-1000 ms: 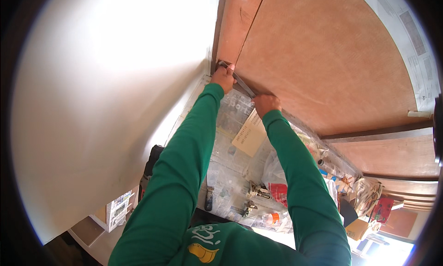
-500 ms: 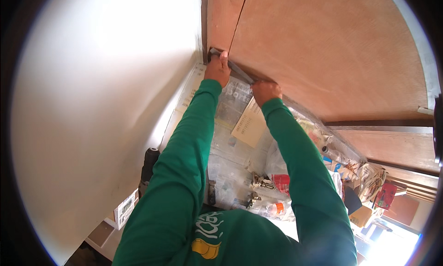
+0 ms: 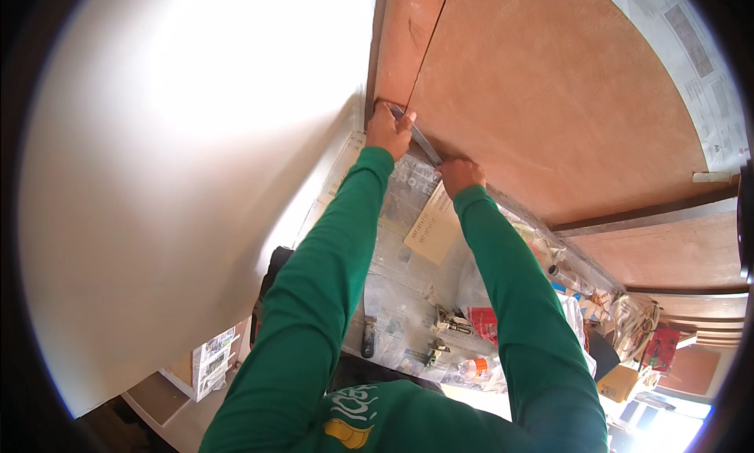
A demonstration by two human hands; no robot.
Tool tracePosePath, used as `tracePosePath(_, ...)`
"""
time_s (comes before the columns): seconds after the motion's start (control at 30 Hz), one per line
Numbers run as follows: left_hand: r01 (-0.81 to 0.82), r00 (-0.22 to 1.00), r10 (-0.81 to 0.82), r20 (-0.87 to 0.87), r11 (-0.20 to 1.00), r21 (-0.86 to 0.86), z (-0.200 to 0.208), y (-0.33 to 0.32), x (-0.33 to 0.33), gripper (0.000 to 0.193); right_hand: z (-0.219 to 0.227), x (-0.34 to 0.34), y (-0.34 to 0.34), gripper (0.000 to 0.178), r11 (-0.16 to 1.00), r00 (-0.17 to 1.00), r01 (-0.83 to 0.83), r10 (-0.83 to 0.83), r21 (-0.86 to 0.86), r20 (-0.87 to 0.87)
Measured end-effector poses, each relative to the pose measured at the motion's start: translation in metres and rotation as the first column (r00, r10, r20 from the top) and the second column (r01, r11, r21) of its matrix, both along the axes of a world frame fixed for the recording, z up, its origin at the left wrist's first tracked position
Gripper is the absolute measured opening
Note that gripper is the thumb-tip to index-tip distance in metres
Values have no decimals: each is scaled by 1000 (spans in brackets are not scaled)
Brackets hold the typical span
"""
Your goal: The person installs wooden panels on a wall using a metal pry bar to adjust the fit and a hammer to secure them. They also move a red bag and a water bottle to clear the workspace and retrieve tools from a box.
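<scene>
A thin grey strip (image 3: 426, 145) runs between my two hands, along the lower edge of a brown wooden panel (image 3: 550, 91). My left hand (image 3: 389, 131) is closed on its upper end, in the corner where the panel meets a white wall (image 3: 196, 162). My right hand (image 3: 461, 174) is closed round the lower end with its knuckles up, next to the panel. The strip's ends are hidden by my fingers. Below my hands a tan card (image 3: 433, 227) lies on a plastic-covered surface (image 3: 389, 253).
Metal clamp-like pieces (image 3: 452, 321), a dark-handled tool (image 3: 368, 337) and a plastic bottle with an orange label (image 3: 473, 367) lie near my body. Bags and coiled cord (image 3: 635, 319) crowd the right side. A dark object (image 3: 275, 266) stands beside my left forearm.
The view has shifted, so hands, panel and wall sit lower and further right in the picture. Both hands still grip the strip. My left thumb lies lower along it.
</scene>
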State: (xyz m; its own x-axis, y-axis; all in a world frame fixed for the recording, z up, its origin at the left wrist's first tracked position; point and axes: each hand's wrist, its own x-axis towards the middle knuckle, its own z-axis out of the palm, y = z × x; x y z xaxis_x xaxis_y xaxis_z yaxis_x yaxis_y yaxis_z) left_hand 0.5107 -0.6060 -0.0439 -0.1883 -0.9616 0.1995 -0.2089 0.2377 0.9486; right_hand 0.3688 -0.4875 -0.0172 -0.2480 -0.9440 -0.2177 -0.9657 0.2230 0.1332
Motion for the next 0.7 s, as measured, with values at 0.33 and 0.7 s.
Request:
tracePosePath(0.33, 34, 997, -19, 73, 979, -200, 40, 6, 4, 20, 3, 1, -10, 23, 992, 993, -23, 37, 123, -110)
tracePosePath(0.7, -256, 958, 249, -140, 966, -33, 24, 25, -6, 27, 8, 9, -11, 22, 989, 991, -60, 76, 133, -113)
